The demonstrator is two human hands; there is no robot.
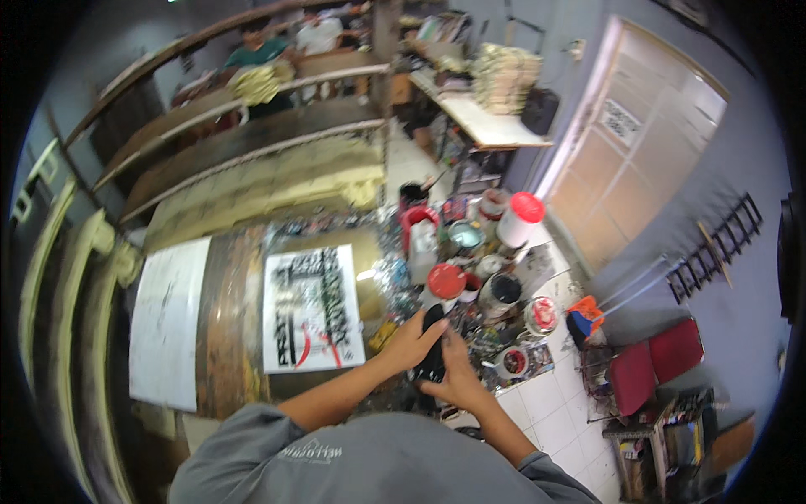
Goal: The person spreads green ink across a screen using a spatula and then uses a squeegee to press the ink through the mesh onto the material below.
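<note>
Both my hands are at the right edge of the work table, closed around a long black object (432, 351) whose exact kind I cannot make out. My left hand (410, 343) grips it from the left near its upper part. From the right, my right hand (457, 375) holds its side and lower end. Left of the hands lies a white sheet printed in black, green and red (312, 307), flat on the table. A yellow crumpled item (382, 336) sits beside my left wrist. Just beyond my fingers stands a container with a red lid (446, 281).
Paint tubs crowd the right side, including a white tub with a red lid (520, 220) and an open tub of dark paint (504, 290). A blank white board (168, 311) lies far left. Red chairs (655, 365) stand right. Two people are behind the shelves (252, 143).
</note>
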